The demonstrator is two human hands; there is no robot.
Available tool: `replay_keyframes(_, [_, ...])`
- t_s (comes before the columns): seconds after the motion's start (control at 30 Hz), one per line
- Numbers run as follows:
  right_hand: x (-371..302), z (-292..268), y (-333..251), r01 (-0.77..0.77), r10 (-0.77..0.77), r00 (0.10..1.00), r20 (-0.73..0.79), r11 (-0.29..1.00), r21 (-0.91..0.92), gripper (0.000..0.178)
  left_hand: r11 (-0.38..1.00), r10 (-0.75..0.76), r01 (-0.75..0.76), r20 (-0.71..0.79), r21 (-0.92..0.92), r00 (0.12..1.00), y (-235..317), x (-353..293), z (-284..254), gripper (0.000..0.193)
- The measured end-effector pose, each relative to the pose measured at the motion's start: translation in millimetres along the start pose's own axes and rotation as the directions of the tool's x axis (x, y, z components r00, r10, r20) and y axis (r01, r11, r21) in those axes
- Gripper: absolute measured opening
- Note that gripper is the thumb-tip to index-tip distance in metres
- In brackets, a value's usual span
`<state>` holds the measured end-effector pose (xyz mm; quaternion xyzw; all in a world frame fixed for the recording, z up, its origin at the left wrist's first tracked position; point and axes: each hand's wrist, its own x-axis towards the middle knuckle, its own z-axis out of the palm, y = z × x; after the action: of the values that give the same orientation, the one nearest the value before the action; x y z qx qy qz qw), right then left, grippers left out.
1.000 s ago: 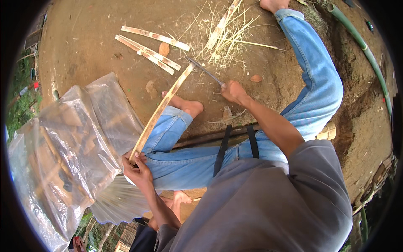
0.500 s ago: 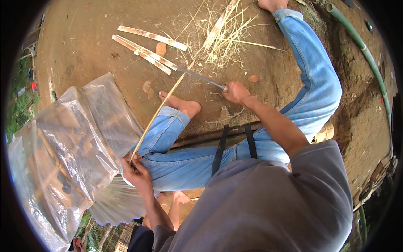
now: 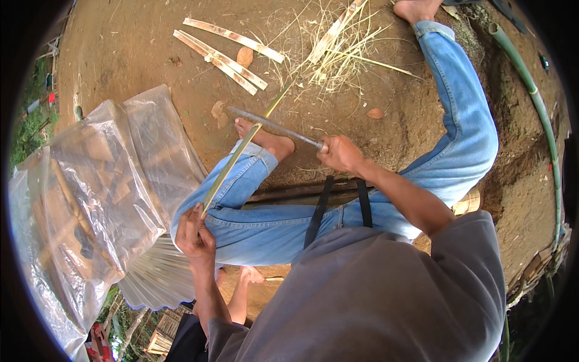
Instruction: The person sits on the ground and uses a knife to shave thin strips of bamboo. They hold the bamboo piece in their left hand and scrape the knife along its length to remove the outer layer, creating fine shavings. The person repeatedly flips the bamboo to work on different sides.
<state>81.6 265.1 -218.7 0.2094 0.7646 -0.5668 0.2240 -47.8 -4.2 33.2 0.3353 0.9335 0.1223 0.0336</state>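
My left hand (image 3: 196, 234) is closed on the near end of a long, thin bamboo strip (image 3: 227, 166), beside my left knee. The strip slants away over my left shin, its far end close to the shavings on the ground. In my right hand (image 3: 339, 154) is the handle of a knife (image 3: 280, 128) with a long, narrow grey blade. The blade lies across the strip, touching or just over it, near my left foot. A pale cut patch shows on the strip by the blade.
Several split bamboo pieces (image 3: 232, 40) lie on the dirt ground beyond my left foot, next to a brown leaf (image 3: 245, 57). Curly shavings (image 3: 341, 63) are heaped farther right. Clear plastic sheeting (image 3: 90, 187) fills the left side. A green bamboo pole (image 3: 534, 96) runs along the right.
The knife has drawn back toward me along the strip, from its far part to near my foot. The strip now shows a greener face. My left hand has turned slightly.
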Motion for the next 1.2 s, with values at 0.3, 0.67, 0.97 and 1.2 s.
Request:
replay_keyframes(0.3, [21.6, -12.0, 22.7, -0.046, 0.042, 0.994, -0.098, 0.998, -0.041, 0.022, 0.999, -0.030, 0.031, -0.024, 0.034, 0.999, -6.8, -3.3, 3.9, 0.028])
replay_keyframes(0.67, [46.1, -18.1, 40.6, -0.135, 0.128, 0.989, -0.075, 0.985, -0.106, 0.031, 0.991, -0.130, 0.128, -0.056, -0.039, 0.990, -3.3, -3.4, 7.6, 0.018])
replay_keyframes(0.97, [41.7, -10.7, 10.7, -0.066, 0.066, 0.998, -0.026, 0.998, 0.007, 0.022, 0.945, -0.318, 0.312, -0.058, -0.102, 0.946, 4.8, -3.2, 8.5, 0.015])
replay_keyframes(1.2, [20.3, 16.5, -6.4, 0.141, -0.139, 0.986, -0.093, 0.990, 0.012, 0.017, 0.914, -0.389, 0.379, -0.049, -0.146, 0.920, 11.7, 2.9, 9.4, 0.015])
